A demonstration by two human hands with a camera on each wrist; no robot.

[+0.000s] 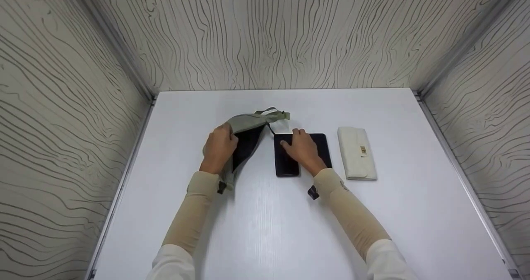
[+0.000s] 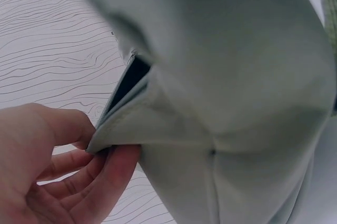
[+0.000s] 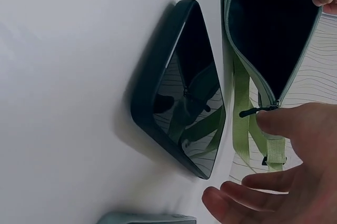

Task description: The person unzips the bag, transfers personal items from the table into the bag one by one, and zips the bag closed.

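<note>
A grey-green waist bag [image 1: 250, 121] has its zipped mouth wide apart, with a dark lining [image 3: 271, 21] inside. My left hand [image 1: 219, 145] pinches the edge of that mouth between thumb and fingers, as the left wrist view shows up close. My right hand [image 1: 304, 147] is over a black phone [image 1: 286, 164] in the head view, fingers spread and nothing gripped. From the right wrist, its thumb overlaps the bag's black zipper pull [image 3: 258, 111], and the glossy-screened phone [image 3: 195, 103] lies flat on the table beside the fingers.
Right of the phone lies another dark rectangular thing [image 1: 324, 147], partly covered by my right hand. A cream wallet [image 1: 352, 153] with a gold clasp is farther right. Light green straps [image 1: 283, 115] trail behind the bag on the white table [image 1: 265, 230]. Wood-patterned panels [image 1: 281, 35] enclose the table.
</note>
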